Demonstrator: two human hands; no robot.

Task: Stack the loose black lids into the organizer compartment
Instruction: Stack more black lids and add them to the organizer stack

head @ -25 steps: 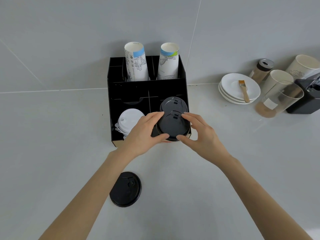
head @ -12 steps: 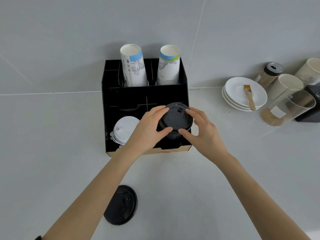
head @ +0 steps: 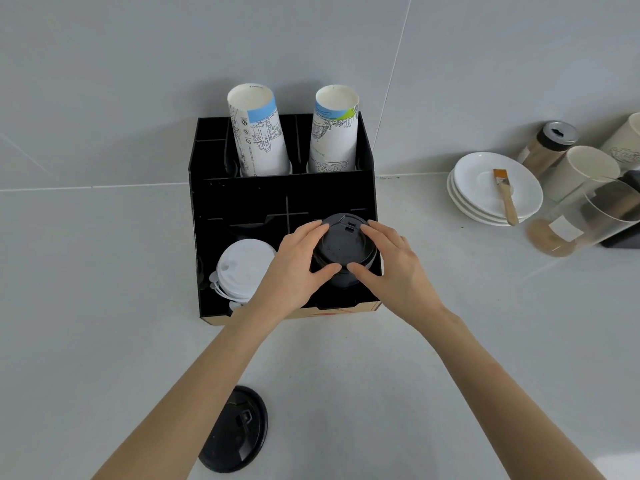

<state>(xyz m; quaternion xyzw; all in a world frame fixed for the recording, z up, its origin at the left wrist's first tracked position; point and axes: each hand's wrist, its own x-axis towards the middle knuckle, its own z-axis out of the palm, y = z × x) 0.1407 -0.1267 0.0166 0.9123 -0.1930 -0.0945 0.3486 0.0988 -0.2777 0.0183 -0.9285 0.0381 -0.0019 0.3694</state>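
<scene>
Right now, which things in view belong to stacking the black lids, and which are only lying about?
Part of the job:
- black lid stack, held by left hand and right hand
- organizer
- loose black lid on the counter

Lying about:
- white lids
- paper cups
- saucers
- brush

bench point(head: 104, 306) grey | organizer point(head: 242, 199) centre | lid point(head: 235, 431) bottom centre | plates point(head: 485, 188), jars point(head: 568, 220) and cups point(head: 585, 168) right
</scene>
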